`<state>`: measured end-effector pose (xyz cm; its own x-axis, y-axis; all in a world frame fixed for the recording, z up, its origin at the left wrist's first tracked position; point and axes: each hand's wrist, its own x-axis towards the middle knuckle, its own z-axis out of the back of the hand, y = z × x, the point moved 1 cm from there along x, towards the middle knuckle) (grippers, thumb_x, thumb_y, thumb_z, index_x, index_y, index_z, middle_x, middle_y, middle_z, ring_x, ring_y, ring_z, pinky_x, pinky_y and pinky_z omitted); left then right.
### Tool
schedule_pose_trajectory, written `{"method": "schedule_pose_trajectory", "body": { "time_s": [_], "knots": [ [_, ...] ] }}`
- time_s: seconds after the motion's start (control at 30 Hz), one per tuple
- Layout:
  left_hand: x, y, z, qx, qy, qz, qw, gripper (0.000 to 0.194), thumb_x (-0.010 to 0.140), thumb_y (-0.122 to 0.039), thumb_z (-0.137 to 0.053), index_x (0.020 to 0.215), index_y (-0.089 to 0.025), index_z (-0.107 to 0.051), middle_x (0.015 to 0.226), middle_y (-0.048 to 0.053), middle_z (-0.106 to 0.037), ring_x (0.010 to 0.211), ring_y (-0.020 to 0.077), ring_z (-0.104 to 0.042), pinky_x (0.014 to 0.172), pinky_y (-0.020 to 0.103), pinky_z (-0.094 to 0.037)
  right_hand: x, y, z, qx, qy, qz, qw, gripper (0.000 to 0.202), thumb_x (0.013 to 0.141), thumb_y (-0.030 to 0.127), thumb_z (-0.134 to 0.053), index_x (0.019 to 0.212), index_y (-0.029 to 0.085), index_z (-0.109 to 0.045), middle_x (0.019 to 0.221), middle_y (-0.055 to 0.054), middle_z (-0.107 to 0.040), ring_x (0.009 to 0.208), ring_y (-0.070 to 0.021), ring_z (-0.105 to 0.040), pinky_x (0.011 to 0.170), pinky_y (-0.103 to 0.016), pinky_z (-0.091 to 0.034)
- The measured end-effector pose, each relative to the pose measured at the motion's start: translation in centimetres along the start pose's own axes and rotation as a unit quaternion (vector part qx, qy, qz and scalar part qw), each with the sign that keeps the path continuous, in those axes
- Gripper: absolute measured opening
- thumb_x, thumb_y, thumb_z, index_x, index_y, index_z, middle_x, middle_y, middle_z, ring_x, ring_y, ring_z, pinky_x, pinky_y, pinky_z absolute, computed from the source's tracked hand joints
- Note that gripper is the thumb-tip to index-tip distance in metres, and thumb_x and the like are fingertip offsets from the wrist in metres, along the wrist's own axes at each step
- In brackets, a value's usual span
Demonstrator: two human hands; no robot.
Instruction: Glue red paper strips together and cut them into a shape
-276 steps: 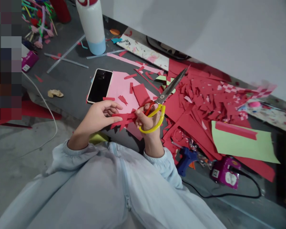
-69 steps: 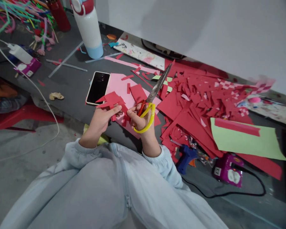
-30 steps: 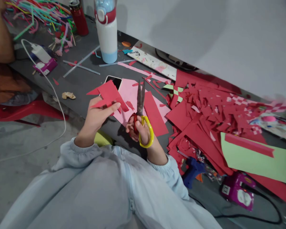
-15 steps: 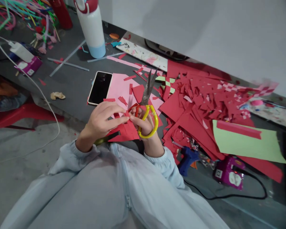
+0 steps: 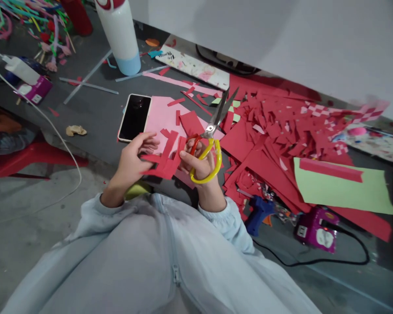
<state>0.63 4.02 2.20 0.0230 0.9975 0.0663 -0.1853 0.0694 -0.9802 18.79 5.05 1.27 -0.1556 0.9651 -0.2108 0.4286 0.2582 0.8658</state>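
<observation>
My right hand (image 5: 201,167) has scissors (image 5: 210,128) hooked on it, with one red and one yellow handle loop. Their blades point up and away, slightly parted. Between the thumb and fingers of that same hand is a piece of red paper (image 5: 166,166), slit into strips that splay toward the left. My left hand (image 5: 131,159) is at the paper's left end, its fingers bent and apart from the thumb. It may brush a strip, but does not grip it. Beneath lies pink paper (image 5: 160,111) with red scraps on it.
A phone (image 5: 135,117) lies left of the pink paper, with a white bottle (image 5: 119,41) behind. Red paper scraps (image 5: 278,126) heap up on the right, near a green sheet (image 5: 340,187), a blue glue gun (image 5: 259,213) and a purple box (image 5: 316,231) with a black cable.
My left hand has let go of the red paper and drawn back left, its fingers spreading. The paper's cut strips now show. The scissors have tilted to the right in my right hand.
</observation>
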Motion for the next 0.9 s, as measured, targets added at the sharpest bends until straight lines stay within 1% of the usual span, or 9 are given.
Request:
{"method": "schedule_pose_trajectory", "body": {
  "time_s": [0.1, 0.17, 0.27, 0.33, 0.37, 0.43, 0.53, 0.7, 0.9],
  "knots": [
    [0.0, 0.5, -0.4, -0.120, 0.052, 0.161, 0.978, 0.031, 0.066, -0.022, -0.078, 0.096, -0.019, -0.073, 0.089, 0.003, -0.076, 0.077, 0.0162, -0.071, 0.073, 0.027, -0.057, 0.2, -0.3, 0.5, -0.003, -0.022, 0.027, 0.999, 0.052, 0.061, 0.045, -0.086, 0.084, 0.028, -0.042, 0.066, 0.008, -0.045, 0.039, -0.0052, -0.031, 0.033, -0.025, -0.029],
    [-0.2, 0.7, -0.7, -0.210, 0.065, 0.233, 0.947, 0.027, 0.071, -0.039, -0.078, 0.086, -0.018, -0.072, 0.077, 0.004, -0.075, 0.064, 0.0172, -0.071, 0.064, 0.029, -0.058, 0.4, -0.5, 0.7, 0.006, -0.046, 0.049, 0.998, 0.050, 0.064, 0.044, -0.085, 0.086, 0.028, -0.043, 0.069, 0.007, -0.047, 0.039, -0.0051, -0.033, 0.035, -0.026, -0.030],
    [-0.6, 1.0, -1.3, -0.312, 0.111, 0.274, 0.903, 0.061, 0.072, -0.075, -0.065, 0.088, -0.016, -0.071, 0.073, 0.011, -0.075, 0.068, 0.0257, -0.074, 0.062, 0.036, -0.060, 0.6, -0.8, 0.9, 0.021, -0.101, 0.087, 0.991, 0.049, 0.063, 0.043, -0.085, 0.085, 0.028, -0.043, 0.071, 0.007, -0.049, 0.038, -0.0046, -0.034, 0.035, -0.026, -0.031],
    [-0.8, 1.0, -1.8, -0.340, 0.160, 0.261, 0.889, 0.079, 0.065, -0.087, -0.061, 0.092, -0.013, -0.072, 0.081, 0.016, -0.077, 0.078, 0.0303, -0.076, 0.067, 0.038, -0.061, 0.7, -1.1, 0.9, 0.022, -0.134, 0.115, 0.984, 0.048, 0.063, 0.042, -0.084, 0.084, 0.028, -0.043, 0.069, 0.008, -0.050, 0.037, -0.0052, -0.034, 0.035, -0.026, -0.030],
    [-0.9, 1.0, -2.2, -0.339, 0.180, 0.249, 0.889, 0.079, 0.062, -0.085, -0.067, 0.094, -0.012, -0.073, 0.087, 0.018, -0.078, 0.082, 0.0307, -0.076, 0.070, 0.037, -0.062, 0.7, -1.1, 0.9, 0.019, -0.145, 0.127, 0.981, 0.046, 0.065, 0.041, -0.083, 0.084, 0.028, -0.043, 0.069, 0.008, -0.051, 0.037, -0.0059, -0.035, 0.035, -0.026, -0.030],
    [-1.1, 0.8, -2.9, -0.316, 0.188, 0.225, 0.902, 0.067, 0.057, -0.067, -0.085, 0.094, -0.012, -0.074, 0.094, 0.017, -0.078, 0.084, 0.0276, -0.076, 0.072, 0.032, -0.061, 0.7, -1.3, 0.9, 0.008, -0.155, 0.145, 0.977, 0.042, 0.067, 0.038, -0.082, 0.084, 0.028, -0.044, 0.068, 0.008, -0.052, 0.038, -0.0073, -0.037, 0.035, -0.026, -0.032],
    [-1.1, 0.6, -3.7, -0.269, 0.126, 0.228, 0.927, 0.048, 0.058, -0.045, -0.092, 0.087, -0.012, -0.075, 0.085, 0.012, -0.079, 0.073, 0.0193, -0.075, 0.066, 0.025, -0.059, 0.8, -1.4, 0.9, 0.000, -0.155, 0.156, 0.975, 0.041, 0.068, 0.037, -0.082, 0.084, 0.028, -0.045, 0.066, 0.008, -0.053, 0.038, -0.0080, -0.039, 0.036, -0.026, -0.034],
    [-0.7, 0.2, -3.7, -0.240, 0.040, 0.243, 0.939, 0.038, 0.062, -0.042, -0.088, 0.078, -0.011, -0.074, 0.066, 0.006, -0.075, 0.054, 0.0117, -0.067, 0.054, 0.021, -0.056, 0.9, -1.4, 0.7, -0.017, -0.116, 0.126, 0.985, 0.046, 0.065, 0.046, -0.083, 0.084, 0.028, -0.046, 0.064, 0.008, -0.056, 0.035, -0.0073, -0.039, 0.033, -0.026, -0.034],
    [-0.7, -0.2, -3.2, -0.217, 0.060, 0.230, 0.947, 0.029, 0.063, -0.034, -0.088, 0.075, -0.011, -0.075, 0.066, 0.005, -0.075, 0.055, 0.0117, -0.068, 0.054, 0.020, -0.056, 1.0, -1.5, 0.6, -0.052, -0.091, 0.072, 0.992, 0.056, 0.057, 0.050, -0.088, 0.081, 0.027, -0.042, 0.054, 0.012, -0.045, 0.033, -0.0065, -0.036, 0.030, -0.024, -0.030]
  ]
}}
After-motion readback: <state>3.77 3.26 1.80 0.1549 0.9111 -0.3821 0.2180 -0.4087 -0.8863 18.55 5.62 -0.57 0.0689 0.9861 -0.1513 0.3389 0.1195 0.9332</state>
